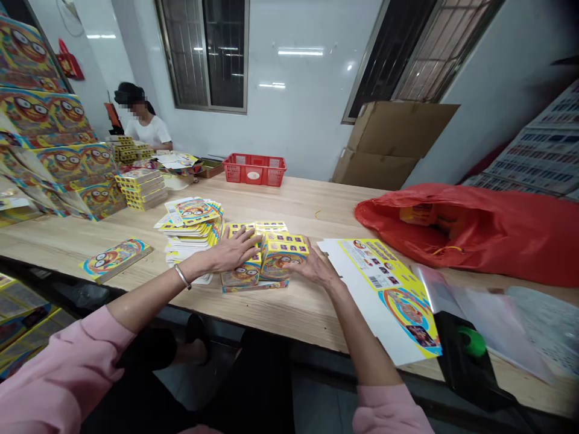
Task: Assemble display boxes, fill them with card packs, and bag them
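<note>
Several small yellow printed boxes (284, 248) stand packed side by side on a flat printed piece near the table's front edge. My left hand (237, 248) lies across the tops of the left boxes, fingers stretched out. At the right end, my right hand (314, 265) grips a box, its thumb over the front face and its fingers round the far side. Just left of the boxes rises a stack of flat printed cards (192, 232), partly behind my left hand. A large printed sheet (384, 295) lies right of my right hand.
One flat box (117, 259) lies at the left edge. Large cartons (67, 157) and stacked boxes (142, 190) stand behind it. A red basket (254, 170) sits at the back, a red bag (488, 229) and a black device (470, 355) at right. A person (147, 126) sits far left.
</note>
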### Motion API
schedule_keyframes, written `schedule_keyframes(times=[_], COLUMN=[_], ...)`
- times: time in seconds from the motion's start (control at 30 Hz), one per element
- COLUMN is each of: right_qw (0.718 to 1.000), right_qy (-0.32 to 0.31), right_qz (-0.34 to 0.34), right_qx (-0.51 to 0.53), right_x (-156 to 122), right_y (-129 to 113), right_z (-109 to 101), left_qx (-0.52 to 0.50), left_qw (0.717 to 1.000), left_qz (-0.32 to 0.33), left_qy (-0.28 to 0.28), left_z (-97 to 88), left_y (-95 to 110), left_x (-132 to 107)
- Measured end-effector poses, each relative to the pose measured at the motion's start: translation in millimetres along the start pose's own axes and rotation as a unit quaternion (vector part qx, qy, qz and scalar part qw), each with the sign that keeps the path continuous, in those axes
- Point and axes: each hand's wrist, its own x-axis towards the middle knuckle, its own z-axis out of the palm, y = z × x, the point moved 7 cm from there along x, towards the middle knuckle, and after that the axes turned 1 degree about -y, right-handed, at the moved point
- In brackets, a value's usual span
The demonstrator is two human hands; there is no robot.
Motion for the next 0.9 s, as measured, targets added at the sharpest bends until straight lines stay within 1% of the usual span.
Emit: schedule_keyframes(times=[0.07,0.17,0.23,0.3,0.37,0.4,0.43,0.5,0.57,0.63,0.7,0.73,0.8,0.83,0.9], right_qw=[1.000,0.997,0.989,0.973,0.958,0.952,0.945,0.928,0.910,0.892,0.878,0.874,0.875,0.878,0.892], right_qy=[-0.008,-0.017,-0.013,0.013,0.040,0.046,0.045,0.028,-0.013,-0.068,-0.118,-0.139,-0.160,-0.152,-0.095], right_qz=[-0.011,-0.026,-0.031,-0.036,-0.067,-0.096,-0.128,-0.173,-0.172,-0.154,-0.139,-0.134,-0.134,-0.143,-0.152], right_qx=[-0.024,-0.074,-0.147,-0.228,-0.275,-0.287,-0.296,-0.329,-0.377,-0.419,-0.443,-0.446,-0.438,-0.430,-0.416], right_x=[1,3,2,3,7,10,14,22,30,35,36,37,43,48,62], right_y=[-2,2,5,3,-9,-17,-26,-37,-35,-25,-15,-12,-13,-16,-23], right_z=[3,4,1,-8,-14,-12,-7,15,43,68,79,80,72,67,54], left_qx=[-0.023,-0.059,-0.082,-0.094,-0.093,-0.092,-0.094,-0.109,-0.128,-0.137,-0.129,-0.123,-0.107,-0.097,-0.071], left_qw=[1.000,0.997,0.994,0.993,0.994,0.994,0.994,0.993,0.990,0.989,0.989,0.989,0.988,0.988,0.990], left_qz=[0.010,0.059,0.076,0.067,0.055,0.053,0.054,0.053,0.041,0.018,-0.012,-0.029,-0.057,-0.063,-0.067], left_qy=[0.004,0.001,-0.009,-0.008,0.000,0.002,0.003,0.013,0.031,0.048,0.068,0.079,0.095,0.098,0.102], left_z=[-6.8,-14.7,-13.6,-9.9,-5.5,-3.3,-1.6,-1.2,-4.2,-8.9,-14.9,-17.6,-19.5,-18.1,-11.7], left_y=[5,16,19,18,14,14,13,11,7,0,-9,-14,-20,-21,-19], left_x=[-1,-3,-4,-3,-3,-3,-4,-5,-8,-12,-14,-15,-14,-13,-8])
